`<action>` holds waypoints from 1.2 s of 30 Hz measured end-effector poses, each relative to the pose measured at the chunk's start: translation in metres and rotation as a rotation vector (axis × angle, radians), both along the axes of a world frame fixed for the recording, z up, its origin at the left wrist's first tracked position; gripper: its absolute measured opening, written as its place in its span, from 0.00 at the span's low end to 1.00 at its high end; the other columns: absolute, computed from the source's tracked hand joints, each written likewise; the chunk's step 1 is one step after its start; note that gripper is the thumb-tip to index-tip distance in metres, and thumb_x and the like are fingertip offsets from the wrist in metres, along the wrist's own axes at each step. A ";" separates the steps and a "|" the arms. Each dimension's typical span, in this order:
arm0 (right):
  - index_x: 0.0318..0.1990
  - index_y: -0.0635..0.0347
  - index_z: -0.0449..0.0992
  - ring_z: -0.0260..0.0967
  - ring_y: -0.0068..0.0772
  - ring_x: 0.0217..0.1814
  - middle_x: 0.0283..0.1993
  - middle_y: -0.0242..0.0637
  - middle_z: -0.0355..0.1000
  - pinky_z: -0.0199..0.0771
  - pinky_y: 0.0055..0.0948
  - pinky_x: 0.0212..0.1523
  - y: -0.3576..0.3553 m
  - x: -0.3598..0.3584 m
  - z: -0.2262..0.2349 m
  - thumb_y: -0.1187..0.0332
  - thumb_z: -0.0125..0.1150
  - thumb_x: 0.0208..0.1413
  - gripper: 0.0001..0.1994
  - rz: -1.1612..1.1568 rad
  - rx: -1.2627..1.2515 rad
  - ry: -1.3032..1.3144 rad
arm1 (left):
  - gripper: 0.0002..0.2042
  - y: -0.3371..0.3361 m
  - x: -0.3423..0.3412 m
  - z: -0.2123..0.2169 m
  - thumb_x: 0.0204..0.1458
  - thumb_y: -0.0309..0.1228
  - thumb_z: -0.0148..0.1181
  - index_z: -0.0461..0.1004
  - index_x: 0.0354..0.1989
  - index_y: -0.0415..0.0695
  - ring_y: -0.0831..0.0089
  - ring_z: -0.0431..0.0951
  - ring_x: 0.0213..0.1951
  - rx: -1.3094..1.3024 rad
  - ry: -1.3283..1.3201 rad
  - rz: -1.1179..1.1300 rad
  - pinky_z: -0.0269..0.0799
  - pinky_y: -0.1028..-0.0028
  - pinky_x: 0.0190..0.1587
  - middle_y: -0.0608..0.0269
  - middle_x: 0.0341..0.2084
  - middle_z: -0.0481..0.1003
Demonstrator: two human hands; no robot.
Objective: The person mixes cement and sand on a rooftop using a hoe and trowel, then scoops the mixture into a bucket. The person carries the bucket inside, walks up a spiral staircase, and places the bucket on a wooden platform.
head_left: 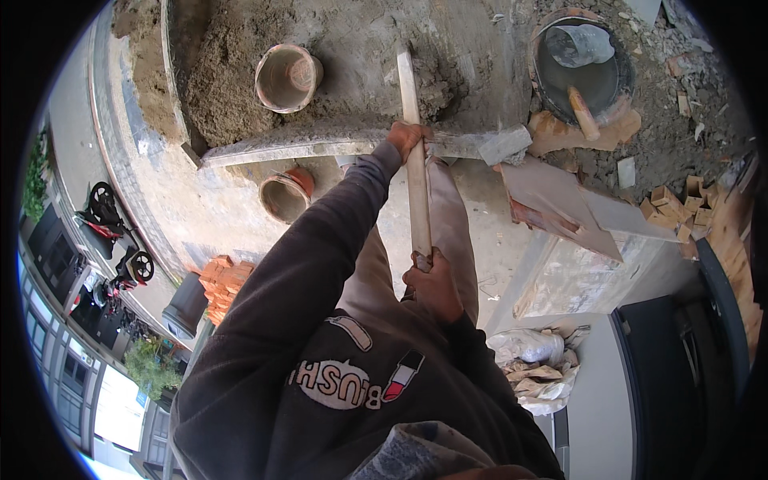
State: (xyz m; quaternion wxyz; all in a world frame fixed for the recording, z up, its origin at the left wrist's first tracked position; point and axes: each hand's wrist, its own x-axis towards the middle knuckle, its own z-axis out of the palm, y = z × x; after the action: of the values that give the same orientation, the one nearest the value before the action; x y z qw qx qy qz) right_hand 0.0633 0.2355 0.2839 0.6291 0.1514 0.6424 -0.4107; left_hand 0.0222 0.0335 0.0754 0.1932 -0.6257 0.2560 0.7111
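Outdoors, on rough ground, one bed of wet grey mortar (496, 72) spreads in front of the person, and a narrow board (320, 147) makes its near edge. On this bed, to the left, stands a dirty bucket (315, 76); another, orange bucket (302, 181) stands on the near side of the board. To the right is a dark round tub (626, 80) with cloudy liquid and a clear plastic container (580, 46) inside. Farther left, orange bricks (226, 284) are piled.

Between the legs and the mortar lies the wooden handle (418, 192). Its long axis runs almost straight away from the body, with the far end leaning slightly to the left, and it passes over the board. This far end reaches beside a small mortar heap (432, 86); whether a blade is buried there, I cannot tell.

Both hands have their grip clamped around the wood. The left hand (409, 138) is the farther one, about above the board, and nearer to the heap. The right hand (436, 286) holds the near end, close to the body. Most of the handle's visible length therefore lies between the two grips, and the rest extends forward beyond the left one.
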 end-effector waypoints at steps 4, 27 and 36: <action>0.34 0.68 0.65 0.63 0.27 0.27 0.25 0.37 0.64 0.66 0.29 0.30 -0.012 -0.031 0.040 0.72 0.59 0.36 0.15 0.159 0.013 0.041 | 0.07 -0.002 0.000 0.017 0.42 0.23 0.61 0.69 0.28 0.39 0.72 0.70 0.16 0.005 -0.008 0.080 0.73 0.69 0.19 0.62 0.17 0.67; 0.36 0.57 0.66 0.68 0.49 0.36 0.31 0.42 0.68 0.69 0.40 0.36 0.266 -0.062 -0.062 0.76 0.58 0.34 0.16 0.686 0.125 0.522 | 0.10 0.166 0.004 0.118 0.46 0.19 0.59 0.64 0.33 0.42 0.66 0.73 0.29 0.139 0.148 0.501 0.73 0.65 0.36 0.59 0.27 0.70; 0.35 0.59 0.68 0.70 0.56 0.34 0.28 0.49 0.71 0.68 0.47 0.34 0.149 -0.061 -0.098 0.74 0.56 0.35 0.14 0.775 0.256 0.557 | 0.07 0.092 0.002 -0.087 0.48 0.26 0.57 0.64 0.25 0.41 0.63 0.70 0.22 0.290 -0.042 0.423 0.72 0.59 0.30 0.59 0.19 0.65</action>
State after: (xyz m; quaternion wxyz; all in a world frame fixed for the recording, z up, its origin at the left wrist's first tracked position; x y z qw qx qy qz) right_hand 0.0021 0.3848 0.1861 0.5161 -0.1379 0.8406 -0.0892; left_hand 0.0246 0.1254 -0.0111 0.1329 -0.6459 0.0106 0.7516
